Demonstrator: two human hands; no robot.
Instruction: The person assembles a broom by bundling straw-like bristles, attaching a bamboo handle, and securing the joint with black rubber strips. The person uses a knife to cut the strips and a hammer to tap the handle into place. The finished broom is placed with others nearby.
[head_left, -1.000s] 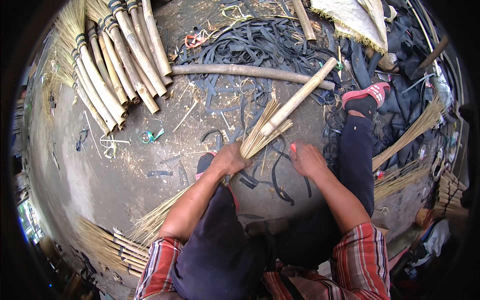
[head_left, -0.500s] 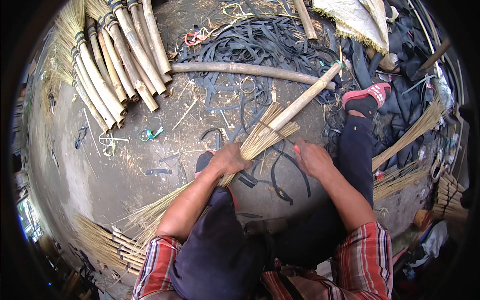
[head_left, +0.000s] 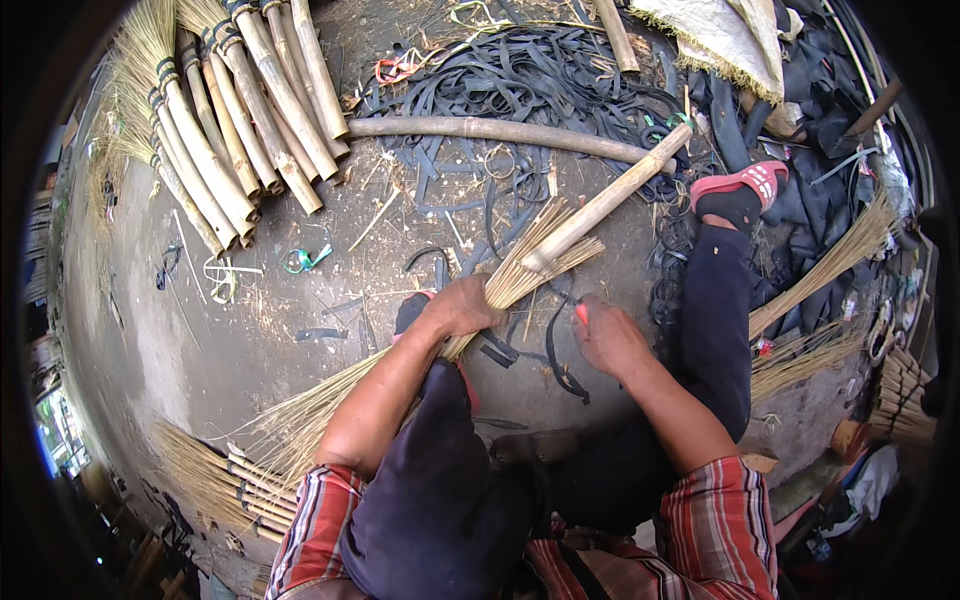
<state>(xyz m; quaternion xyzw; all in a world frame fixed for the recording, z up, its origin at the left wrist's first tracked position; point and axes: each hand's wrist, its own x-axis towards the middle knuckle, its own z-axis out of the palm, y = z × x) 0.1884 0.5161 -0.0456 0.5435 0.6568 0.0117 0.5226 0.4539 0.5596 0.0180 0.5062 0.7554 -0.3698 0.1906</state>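
My left hand [head_left: 462, 306] grips a bundle of straw broom fibres [head_left: 330, 395] where they meet a bamboo handle [head_left: 610, 196] that slants up to the right. The fibres fan out toward the lower left over my leg. My right hand [head_left: 608, 338] hovers just right of the bundle, fingers curled around a small red-handled tool [head_left: 581, 314], its blade hidden. A black rubber strip [head_left: 556, 352] lies on the ground under that hand.
Finished bamboo-handled brooms [head_left: 240, 110] lie stacked at upper left, more [head_left: 215, 485] at lower left. A long bamboo pole [head_left: 500, 130] crosses a heap of black rubber strips [head_left: 560, 80]. My foot in a red sandal [head_left: 742, 182] rests right. Loose straw bundles [head_left: 820, 270] lie far right.
The bundle and handle have swung slightly, the handle's far end rising to the right. My right hand has drawn a little away from the bundle toward me.
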